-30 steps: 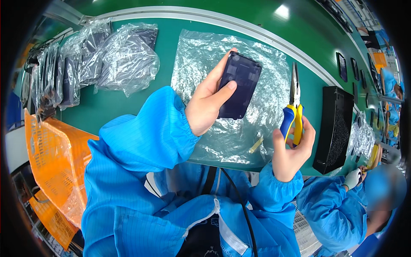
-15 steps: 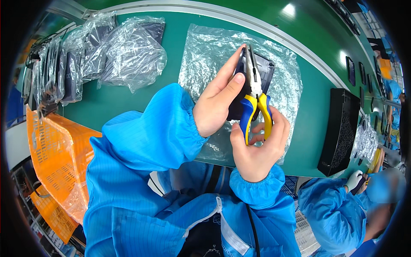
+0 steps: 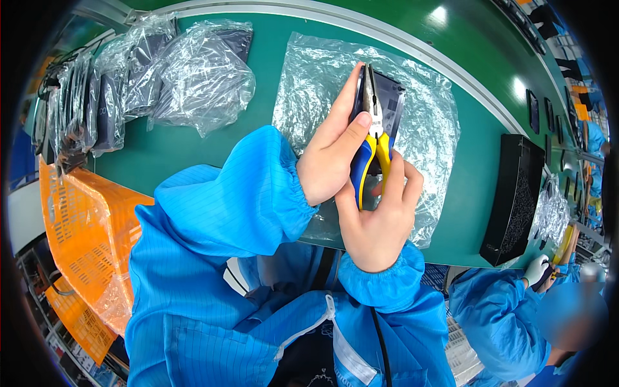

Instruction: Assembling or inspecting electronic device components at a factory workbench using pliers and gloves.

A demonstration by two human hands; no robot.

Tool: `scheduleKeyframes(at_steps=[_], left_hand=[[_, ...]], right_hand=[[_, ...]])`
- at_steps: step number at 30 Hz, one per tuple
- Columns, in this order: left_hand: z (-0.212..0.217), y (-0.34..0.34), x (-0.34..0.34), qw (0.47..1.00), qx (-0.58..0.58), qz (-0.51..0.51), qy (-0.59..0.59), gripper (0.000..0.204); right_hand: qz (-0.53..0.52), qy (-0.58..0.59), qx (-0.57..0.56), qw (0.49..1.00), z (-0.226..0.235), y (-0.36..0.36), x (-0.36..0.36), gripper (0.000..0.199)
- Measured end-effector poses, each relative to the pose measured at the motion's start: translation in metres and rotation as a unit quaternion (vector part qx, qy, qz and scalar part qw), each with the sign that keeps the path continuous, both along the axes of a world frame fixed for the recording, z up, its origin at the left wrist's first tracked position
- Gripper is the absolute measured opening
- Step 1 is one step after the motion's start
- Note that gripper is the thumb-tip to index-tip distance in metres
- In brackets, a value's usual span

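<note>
My left hand (image 3: 334,145) grips a dark plastic housing (image 3: 391,97) along its left edge, fingers behind and thumb on the near face. The fingers of my right hand (image 3: 382,216) wrap the blue and yellow handles of the long-nose pliers (image 3: 372,151). Their metal jaws point away from me and lie over the housing's left side, close to my left thumb; the tips reach its far left corner. Whether the jaws pinch the housing's edge I cannot tell. Beneath both hands a clear plastic bag (image 3: 303,84) is spread on the green table (image 3: 258,106).
Several dark parts in clear bags (image 3: 200,77) fill the table's far left. An orange basket (image 3: 90,238) stands at the left. On the right are a black box (image 3: 512,200) and crumpled clear plastic (image 3: 551,206). A co-worker in blue (image 3: 500,322) sits at lower right.
The pliers' handles have come closer together. My right hand has moved slightly left with the pliers, and the housing has turned a little in my left hand.
</note>
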State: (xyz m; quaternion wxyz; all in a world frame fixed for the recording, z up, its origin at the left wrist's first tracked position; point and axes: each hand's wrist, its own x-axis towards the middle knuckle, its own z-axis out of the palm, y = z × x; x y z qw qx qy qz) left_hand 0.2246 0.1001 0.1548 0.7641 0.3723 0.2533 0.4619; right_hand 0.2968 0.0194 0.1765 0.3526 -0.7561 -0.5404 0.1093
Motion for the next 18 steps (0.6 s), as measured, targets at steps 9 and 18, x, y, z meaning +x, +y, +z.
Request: scheduleKeyframes(at_steps=[9, 18], left_hand=[[-0.007, 0.002, 0.0, 0.999, 0.043, -0.002, 0.003, 0.055], [0.003, 0.005, -0.001, 0.994, 0.109, 0.019, 0.026, 0.052]], right_hand=[[0.029, -0.031, -0.05, 0.998, 0.005, 0.001, 0.008, 0.066], [0.128, 0.084, -0.031, 0.988, 0.009, -0.002, 0.028, 0.056]])
